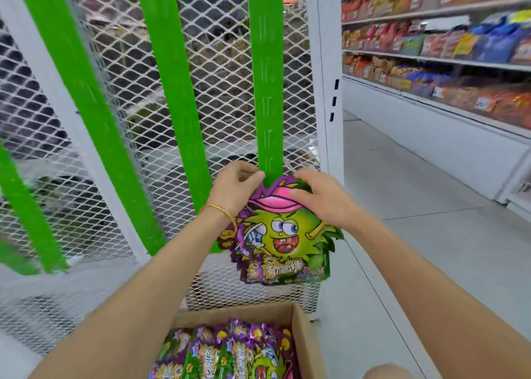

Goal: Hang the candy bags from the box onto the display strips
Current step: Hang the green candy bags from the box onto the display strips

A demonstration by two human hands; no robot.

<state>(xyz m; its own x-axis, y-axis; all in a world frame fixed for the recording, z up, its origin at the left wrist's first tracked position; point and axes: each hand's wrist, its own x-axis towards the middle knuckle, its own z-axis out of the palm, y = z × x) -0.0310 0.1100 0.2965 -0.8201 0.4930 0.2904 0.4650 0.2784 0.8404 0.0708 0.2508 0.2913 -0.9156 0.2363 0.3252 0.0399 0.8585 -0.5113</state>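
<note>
Head view.

- Candy bag [283, 235]: held upright against the lower end of the right-hand green display strip [265, 91], its top edge right at the strip. Judged: it is kept high and flat so its hang hole can meet one of the strip's hooks.
- Left hand [234, 187]: fingers curled, pinching the bag's top left corner just beside the strip. Gold bracelet [224, 212] on the wrist.
- Right hand [324, 200]: fingers bent over the pink cap printed on the bag's top right, gripping that edge. A hand on each side likely steadies the top while it is threaded on.
- Box [301, 330]: open cardboard, near and directly below, with more bags [230, 350] standing in it; placed for a short reach.
- Two more green strips [169, 77] hang to the left on the white mesh panel [215, 77], bare where visible.

Hard to make out:
- Hang hole and hook are covered by fingers; whether the bag is already hooked cannot be told.
- Purple edges show behind the bag's lower left; how many bags lie behind it is unclear.
- Right thumb hidden.
- The box's near side is cut off by the frame.
- Shelves [445, 48] far right are blurred; goods unreadable.
</note>
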